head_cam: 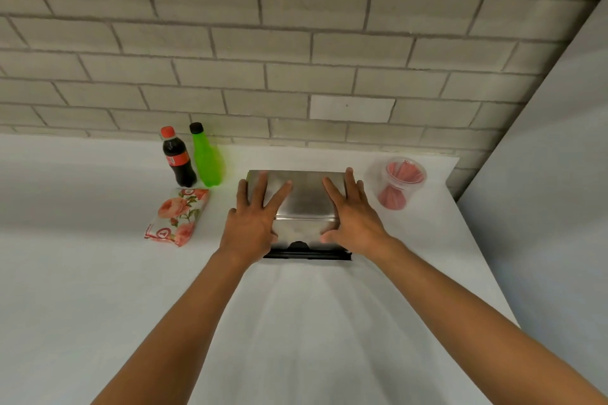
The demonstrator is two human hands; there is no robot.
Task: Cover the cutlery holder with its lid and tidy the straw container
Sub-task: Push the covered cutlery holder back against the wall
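Now both hands lie flat on the steel lid (304, 194), which sits on top of the cutlery holder (307, 254) in the middle of the white table (98, 273). The left hand (253, 223) covers the left part of the lid, its fingers spread over the top and its thumb against the front face. The right hand (353, 217) does the same on the right part. Neither hand is clenched; the fingers are stretched out and press on the metal, and the thumbs pinch the front side a little. Only the black base of the holder is visible, under the front edge of the lid, so what is inside cannot be seen.

To the right of the lid, near but apart from it, stands the straw container (399, 186), a clear round plastic tub without a cover. It holds a bundle of pink straws (403, 174), which fan out at the top.

On the left side a cola bottle (177, 158) with a red cap and a green bottle (206, 158) with a black cap stand just beside each other, close to the brick wall (296, 43). In front of them lies a flowered packet (179, 216), flat on the table.
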